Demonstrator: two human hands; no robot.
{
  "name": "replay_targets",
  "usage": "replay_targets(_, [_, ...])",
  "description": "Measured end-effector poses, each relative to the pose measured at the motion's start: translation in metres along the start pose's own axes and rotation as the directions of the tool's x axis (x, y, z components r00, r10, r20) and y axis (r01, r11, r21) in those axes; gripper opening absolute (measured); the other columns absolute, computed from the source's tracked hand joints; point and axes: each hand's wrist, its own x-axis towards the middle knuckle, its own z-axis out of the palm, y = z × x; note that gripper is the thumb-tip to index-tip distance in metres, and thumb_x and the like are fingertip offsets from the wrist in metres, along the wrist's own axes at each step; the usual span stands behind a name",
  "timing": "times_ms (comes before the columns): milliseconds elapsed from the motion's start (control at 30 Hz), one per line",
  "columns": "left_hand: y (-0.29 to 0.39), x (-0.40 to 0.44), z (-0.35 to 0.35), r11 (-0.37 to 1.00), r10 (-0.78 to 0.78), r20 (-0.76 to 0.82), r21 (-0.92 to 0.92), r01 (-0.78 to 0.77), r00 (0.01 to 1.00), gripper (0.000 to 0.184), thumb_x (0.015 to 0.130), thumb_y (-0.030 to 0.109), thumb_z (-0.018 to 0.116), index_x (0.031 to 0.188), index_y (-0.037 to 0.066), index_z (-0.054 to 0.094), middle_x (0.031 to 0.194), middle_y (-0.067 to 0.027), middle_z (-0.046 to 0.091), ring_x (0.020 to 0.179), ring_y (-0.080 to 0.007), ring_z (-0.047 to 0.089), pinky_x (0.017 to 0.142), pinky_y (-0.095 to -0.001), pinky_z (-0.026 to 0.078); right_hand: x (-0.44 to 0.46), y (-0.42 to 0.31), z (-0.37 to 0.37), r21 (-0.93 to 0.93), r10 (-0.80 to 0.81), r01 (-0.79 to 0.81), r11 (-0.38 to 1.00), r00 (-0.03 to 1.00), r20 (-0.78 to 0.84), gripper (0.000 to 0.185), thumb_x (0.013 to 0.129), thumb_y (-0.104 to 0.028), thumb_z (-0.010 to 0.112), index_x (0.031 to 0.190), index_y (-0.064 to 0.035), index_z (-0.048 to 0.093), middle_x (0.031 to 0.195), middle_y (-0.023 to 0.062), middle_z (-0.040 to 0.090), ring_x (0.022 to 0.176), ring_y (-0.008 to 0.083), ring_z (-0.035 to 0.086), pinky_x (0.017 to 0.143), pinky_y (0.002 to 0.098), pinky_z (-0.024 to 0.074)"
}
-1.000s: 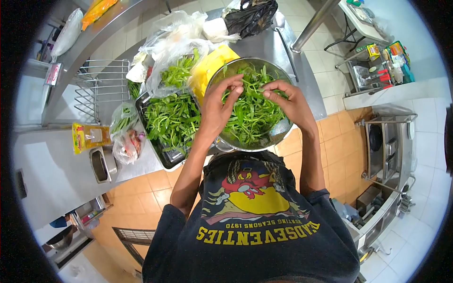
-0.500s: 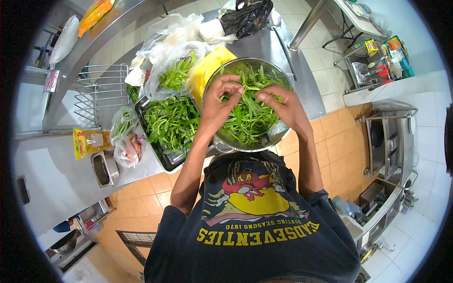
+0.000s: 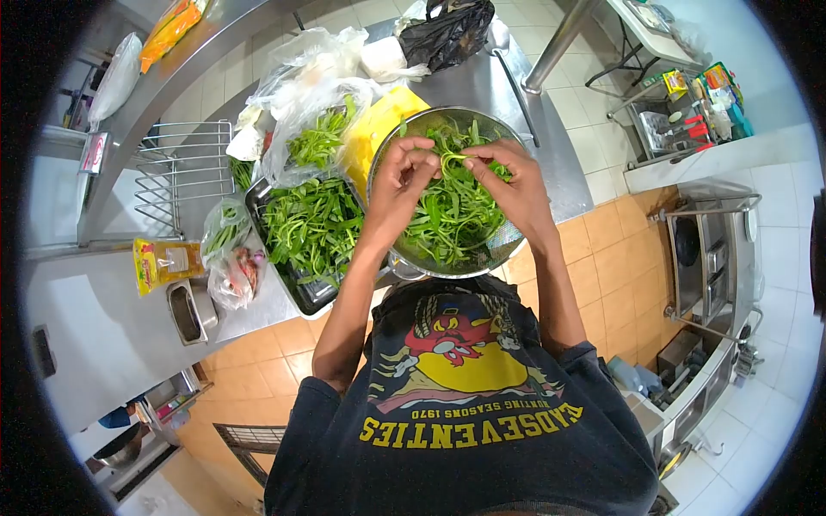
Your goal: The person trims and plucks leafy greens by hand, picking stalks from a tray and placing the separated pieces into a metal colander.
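Over a metal colander (image 3: pixel 509 243) heaped with leafy greens, both hands pinch at one light-green water spinach stem (image 3: pixel 451 161). My left hand (image 3: pixel 399 185) is closed at the stem's left end, its fingertips partly hiding it. From the other side, my right hand (image 3: pixel 514 181) grips the stem between thumb and forefinger. The stem bends in a small loop between the two hands. Below them lies the loose pile of water spinach (image 3: pixel 447 225). Left of the colander, a dark rectangular tray (image 3: pixel 317 295) holds more greens (image 3: pixel 305 219).
A yellow sheet or bag (image 3: pixel 379 120) and clear plastic bags (image 3: pixel 314 64) lie behind the tray. A black bag (image 3: pixel 447 39) and a long-handled ladle (image 3: pixel 516 82) rest at the back. A wire rack (image 3: pixel 182 172) and an oil pouch (image 3: pixel 168 262) are at left.
My right hand has moved slightly left, closer to my left hand. The stem between them now curves into a small loop.
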Motion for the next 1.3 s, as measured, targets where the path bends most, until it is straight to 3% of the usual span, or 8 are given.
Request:
replay_targets(67, [0.012,-0.004,0.006,0.996,-0.051,-0.052,-0.074,0.047,0.997,0.034,0.093,0.009,0.069,0.123,0.005,0.052,0.095,-0.0019,0.064,0.089,-0.0099,0.059,0.085,-0.0255,0.044,0.001,-0.001,0.000,-0.085,-0.049,0.047,0.995,0.999,-0.018,0.015,0.086,-0.015,0.072,0.097,-0.0042,0.073,0.086,0.0105,0.067,0.085,0.0287,0.060,0.079,0.0392,0.0445])
replay_targets(267, [-0.004,-0.001,0.006,0.960,0.127,0.007,0.250,-0.124,0.992,0.038,0.091,0.010,0.071,0.123,0.007,0.052,0.094,-0.0027,0.064,0.092,-0.0116,0.059,0.089,-0.0305,0.044,0.001,-0.003,0.000,-0.123,-0.109,0.108,0.987,0.994,-0.003,0.013,0.087,-0.017,0.071,0.093,-0.0055,0.073,0.085,0.0098,0.067,0.085,0.0289,0.060,0.080,0.0405,0.0434])
replay_targets(467, [0.001,0.002,-0.005,0.997,-0.014,0.069,0.080,0.008,0.998,0.027,0.097,0.008,0.062,0.122,0.005,0.052,0.099,-0.0052,0.066,0.094,-0.0125,0.063,0.088,-0.0277,0.046,0.000,0.001,-0.001,-0.068,-0.027,0.025,0.997,0.999,-0.031,0.013,0.087,-0.017,0.071,0.093,-0.0053,0.072,0.085,0.0095,0.067,0.087,0.0284,0.059,0.082,0.0404,0.0422])
replay_targets(767, [-0.006,0.005,-0.010,0.988,0.068,0.069,0.137,-0.077,0.995,0.021,0.101,0.011,0.055,0.121,0.004,0.057,0.109,-0.0085,0.067,0.102,-0.0142,0.065,0.088,-0.0273,0.048,-0.001,0.001,-0.001,-0.064,0.000,0.000,0.998,1.000,0.008,0.014,0.090,-0.019,0.068,0.095,-0.0062,0.071,0.087,0.0095,0.066,0.089,0.0283,0.059,0.087,0.0401,0.0408])
replay_targets(967, [0.019,-0.002,0.002,0.626,0.469,0.037,0.691,-0.362,0.882,0.022,0.093,0.019,0.067,0.114,0.013,0.070,0.115,-0.0049,0.067,0.112,-0.0215,0.059,0.098,-0.0370,0.039,-0.003,0.011,0.000,-0.176,-0.026,0.026,0.984,1.000,0.004,0.015,0.091,-0.022,0.067,0.095,-0.0075,0.071,0.089,0.0087,0.066,0.093,0.0284,0.058,0.092,0.0423,0.0383])
replay_targets(1067, [0.024,-0.006,0.011,0.477,0.483,0.113,0.798,-0.369,0.868,0.025,0.088,0.023,0.072,0.112,0.017,0.072,0.116,-0.0012,0.067,0.111,-0.0235,0.057,0.098,-0.0384,0.035,-0.001,0.006,0.001,-0.215,-0.045,0.053,0.975,0.998,0.041,0.015,0.090,-0.022,0.068,0.094,-0.0080,0.071,0.090,0.0076,0.066,0.095,0.0285,0.058,0.094,0.0427,0.0376])
replay_targets(1167, [0.014,-0.004,0.012,0.395,0.518,0.147,0.833,-0.388,0.843,0.026,0.086,0.023,0.074,0.111,0.016,0.072,0.112,-0.0020,0.070,0.107,-0.0240,0.060,0.096,-0.0384,0.037,0.000,0.005,0.001,-0.209,-0.054,0.066,0.976,0.997,0.062,0.014,0.090,-0.021,0.068,0.094,-0.0081,0.071,0.089,0.0069,0.066,0.094,0.0288,0.058,0.093,0.0434,0.0380])
replay_targets(1300, [0.008,-0.003,0.007,0.493,0.451,0.126,0.790,-0.364,0.884,0.025,0.087,0.022,0.074,0.111,0.014,0.073,0.105,-0.0055,0.073,0.100,-0.0251,0.064,0.094,-0.0384,0.042,-0.002,0.008,0.000,-0.199,-0.053,0.060,0.978,0.998,0.043,0.014,0.090,-0.020,0.068,0.094,-0.0066,0.071,0.088,0.0085,0.066,0.091,0.0291,0.059,0.089,0.0427,0.0402])
